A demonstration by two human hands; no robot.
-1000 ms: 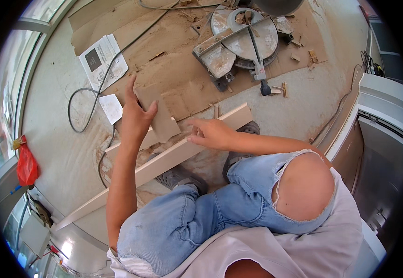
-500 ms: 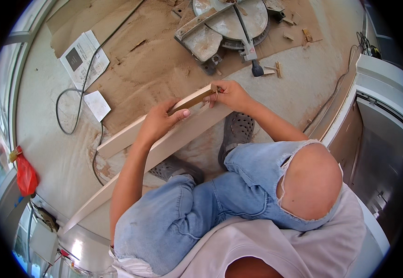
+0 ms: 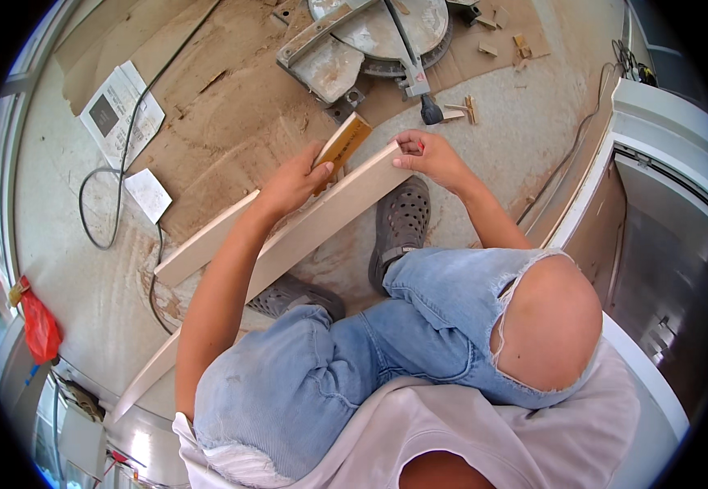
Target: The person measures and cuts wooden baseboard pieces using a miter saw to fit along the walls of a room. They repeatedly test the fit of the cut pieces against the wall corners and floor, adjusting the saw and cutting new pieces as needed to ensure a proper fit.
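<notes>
My left hand [image 3: 295, 181] is wrapped round a shorter pale wooden board [image 3: 207, 243], whose yellowish printed side [image 3: 344, 151] shows near its raised end. My left forearm hides part of it. Just nearer to me, a long pale board [image 3: 329, 208] slants from lower left to my right hand [image 3: 431, 159]. That hand pinches the board's upper end between thumb and fingers. A small red thing [image 3: 422, 147] shows among the right fingers; its kind cannot be made out.
A mitre saw [image 3: 370, 41] stands ahead on dusty brown sheeting [image 3: 232, 98]. Wood offcuts [image 3: 470, 110] lie to its right. A black cable [image 3: 130, 122] crosses printed paper [image 3: 118, 122] at left. My shoes [image 3: 403, 224] rest by the boards; a white-framed unit [image 3: 664, 122] stands at right.
My right hand has moved from the shorter board's end onto the long board's end. The shorter board's end has swung up and left, and its yellowish side has turned into view.
</notes>
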